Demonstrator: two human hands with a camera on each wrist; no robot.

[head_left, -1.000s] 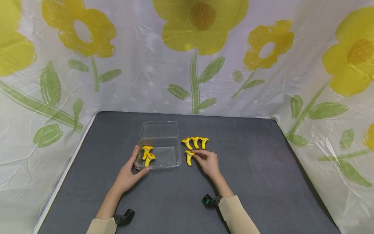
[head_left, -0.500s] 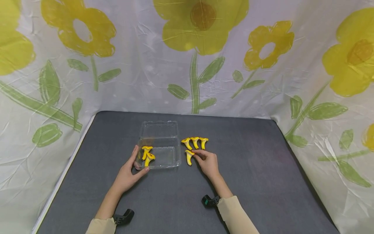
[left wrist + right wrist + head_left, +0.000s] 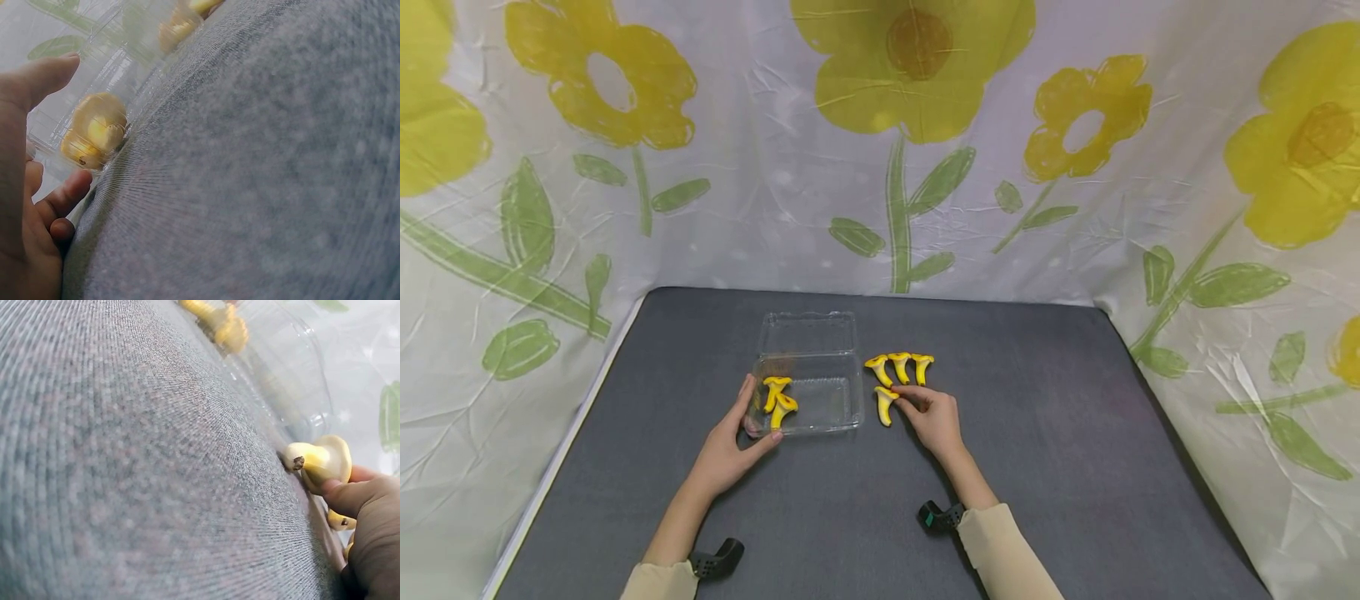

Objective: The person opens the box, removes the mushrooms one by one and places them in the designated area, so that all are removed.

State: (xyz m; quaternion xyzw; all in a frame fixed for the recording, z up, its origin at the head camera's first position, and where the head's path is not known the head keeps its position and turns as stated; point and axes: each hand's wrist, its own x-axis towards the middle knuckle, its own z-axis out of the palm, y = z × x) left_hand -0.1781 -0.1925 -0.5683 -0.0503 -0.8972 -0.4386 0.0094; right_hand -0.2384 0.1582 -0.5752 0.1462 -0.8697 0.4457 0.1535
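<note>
In the head view my left hand (image 3: 725, 454) holds the left end of a clear plastic clamshell box (image 3: 827, 429), thumb at the front wall and fingers along the left side. The hinged lid (image 3: 808, 333) lies back, away from me. Two yellow chanterelle mushrooms (image 3: 784, 408) lie in the left part of the box. To the right of it, my right hand (image 3: 934, 421) pinches another chanterelle (image 3: 885, 406) by the edge of its cap, between thumb and forefinger. The right wrist view shows this chanterelle (image 3: 319, 459) with its stem end toward the camera, low over the cloth.
Three more chanterelles (image 3: 900, 367) lie in a row just behind the pinched one. A dark grey cloth (image 3: 1037, 458) covers the table. Behind and at both sides hangs a pale curtain (image 3: 760, 217) printed with yellow flowers. Each wrist wears a black camera (image 3: 718, 558).
Almost nothing differs: both hands, the box and the chanterelles keep their places, while the head view shifts very slightly.
</note>
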